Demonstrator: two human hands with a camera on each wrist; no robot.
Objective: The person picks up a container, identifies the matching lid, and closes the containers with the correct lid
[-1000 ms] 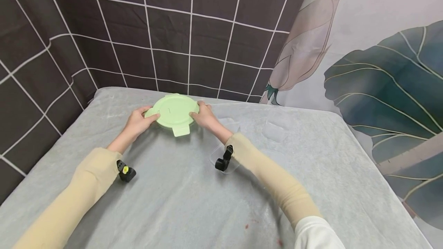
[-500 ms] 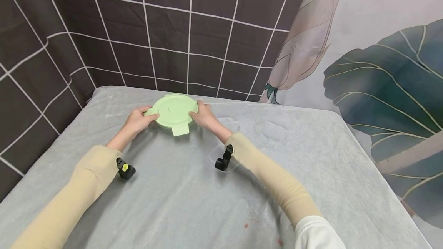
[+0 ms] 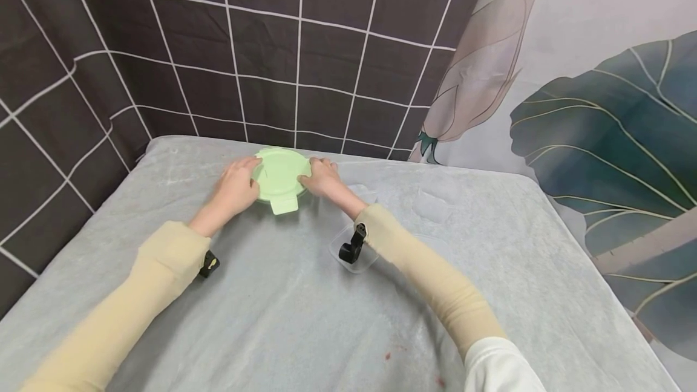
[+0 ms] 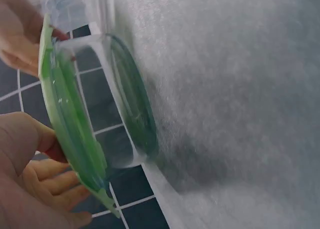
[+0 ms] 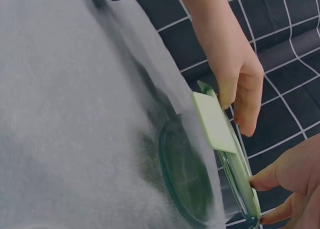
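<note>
A round glass food container [image 4: 132, 99] with a light green lid [image 3: 280, 174] stands on the grey cloth near the back. A flap [image 3: 284, 203] on the lid sticks out towards me. My left hand [image 3: 234, 189] rests on the lid's left edge, its fingers fairly straight over the top and its thumb at the near rim. At the right edge, my right hand [image 3: 323, 177] holds the lidded container, thumb on the lid and fingers round the side. The right wrist view shows that thumb and finger apart on the rim. The left-side flap is hidden by my left hand.
Clear plastic pieces lie on the cloth [image 3: 283, 319] at the right: one container [image 3: 354, 262] under my right wrist, another clear piece [image 3: 432, 205] farther right. A dark tiled-pattern curtain [image 3: 267, 77] hangs just behind the back edge.
My left hand has let go of the left-side flap it was pinching and moved right and over onto the lid's edge. The right hand and the container stay nearly in place.
</note>
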